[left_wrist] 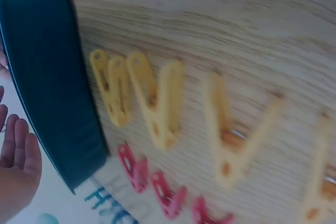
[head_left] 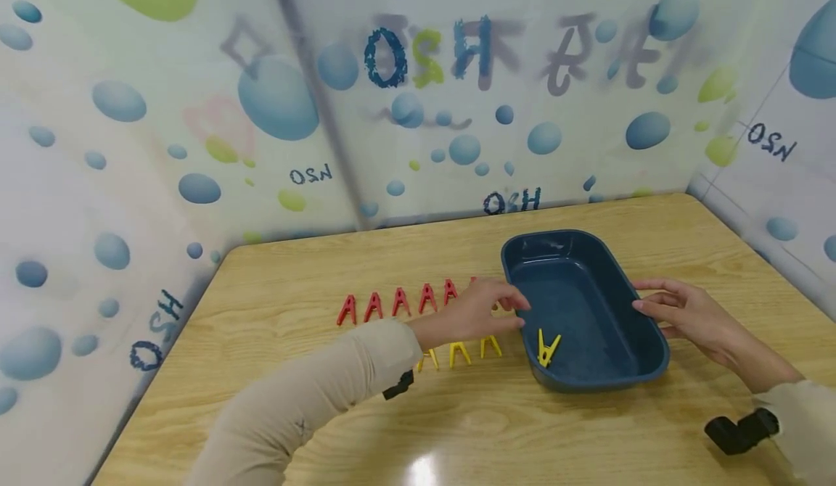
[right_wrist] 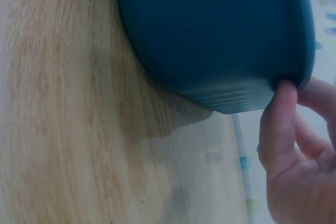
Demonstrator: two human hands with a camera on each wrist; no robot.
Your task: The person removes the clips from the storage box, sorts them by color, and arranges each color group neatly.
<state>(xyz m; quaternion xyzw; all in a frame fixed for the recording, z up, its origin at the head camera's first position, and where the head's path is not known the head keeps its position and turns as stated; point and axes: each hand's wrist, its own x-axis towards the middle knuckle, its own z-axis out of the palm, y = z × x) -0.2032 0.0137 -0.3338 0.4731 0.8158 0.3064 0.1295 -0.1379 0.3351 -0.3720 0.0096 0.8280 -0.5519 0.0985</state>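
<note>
A dark blue plastic basin (head_left: 581,305) stands on the table, with one yellow clothespin (head_left: 547,348) lying inside at its near left. My left hand (head_left: 480,312) hovers at the basin's left rim, thumb and fingers apart and nothing between them. With thumb and fingers at the rim, my right hand (head_left: 692,319) holds the basin's right side; in the right wrist view the thumb (right_wrist: 283,114) lies against the edge. Red clothespins (head_left: 400,301) form a row left of the basin. Nearer, yellow clothespins (head_left: 459,353) make a second row, partly hidden by my left arm.
The wooden table (head_left: 281,290) reaches back to a wall covering (head_left: 457,109) printed with blue and green drops. Black wrist cameras (head_left: 741,430) sit under both sleeves.
</note>
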